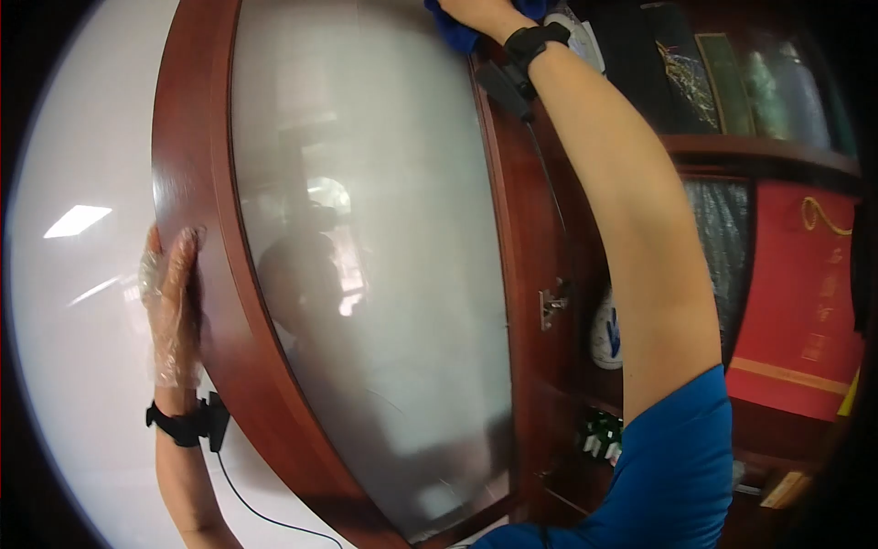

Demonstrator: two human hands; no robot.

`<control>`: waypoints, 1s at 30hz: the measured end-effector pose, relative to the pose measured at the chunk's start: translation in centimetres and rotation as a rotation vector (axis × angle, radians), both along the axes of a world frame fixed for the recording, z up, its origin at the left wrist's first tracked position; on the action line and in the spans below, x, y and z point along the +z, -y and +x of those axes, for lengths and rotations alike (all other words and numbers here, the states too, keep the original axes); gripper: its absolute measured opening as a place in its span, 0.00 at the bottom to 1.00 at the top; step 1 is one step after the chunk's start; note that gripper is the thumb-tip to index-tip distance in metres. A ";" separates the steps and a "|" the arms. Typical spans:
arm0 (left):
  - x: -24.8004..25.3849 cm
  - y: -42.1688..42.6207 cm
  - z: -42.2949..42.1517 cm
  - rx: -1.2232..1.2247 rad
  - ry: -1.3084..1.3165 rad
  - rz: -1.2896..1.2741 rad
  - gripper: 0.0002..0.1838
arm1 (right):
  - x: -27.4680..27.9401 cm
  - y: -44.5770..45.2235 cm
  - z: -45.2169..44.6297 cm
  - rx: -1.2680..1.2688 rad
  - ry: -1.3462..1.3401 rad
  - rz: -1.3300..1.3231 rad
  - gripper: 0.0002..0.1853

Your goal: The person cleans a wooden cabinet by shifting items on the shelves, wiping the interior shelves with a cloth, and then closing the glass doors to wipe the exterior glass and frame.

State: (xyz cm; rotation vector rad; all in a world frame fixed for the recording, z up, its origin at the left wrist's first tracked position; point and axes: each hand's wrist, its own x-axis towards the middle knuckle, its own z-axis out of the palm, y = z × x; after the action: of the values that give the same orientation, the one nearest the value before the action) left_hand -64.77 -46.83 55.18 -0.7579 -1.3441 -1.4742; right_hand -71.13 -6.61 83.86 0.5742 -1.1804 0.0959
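A cabinet door [206, 137] with a reddish-brown wooden frame and a frosted glass panel [393, 229] stands swung open in front of me. My left hand [176, 302], in a clear plastic glove, grips the outer edge of its frame. At the top edge of the view, my right hand [485, 14] is on a blue cloth [457, 32] by the top of the door. The picture edge cuts off part of that hand and the cloth. Each wrist wears a black strap with a small device.
A metal hinge [552, 305] joins the door to the cabinet. Inside are a red gift bag [796, 302], a blue-and-white ceramic piece [604, 334], green bottles [599, 435] and dark boxes on shelves [759, 151]. A white wall [82, 302] lies left.
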 end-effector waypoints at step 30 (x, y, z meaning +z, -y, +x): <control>0.5 -16.6 7.9 0.681 -0.785 -0.673 0.33 | -11.7 -11.9 6.0 -0.596 1.331 -0.053 0.39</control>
State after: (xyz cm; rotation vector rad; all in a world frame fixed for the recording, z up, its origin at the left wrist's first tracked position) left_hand -56.83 -30.26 55.64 -1.0110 -1.2554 -0.1121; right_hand -65.11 5.31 72.17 0.0092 -2.5847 -0.0177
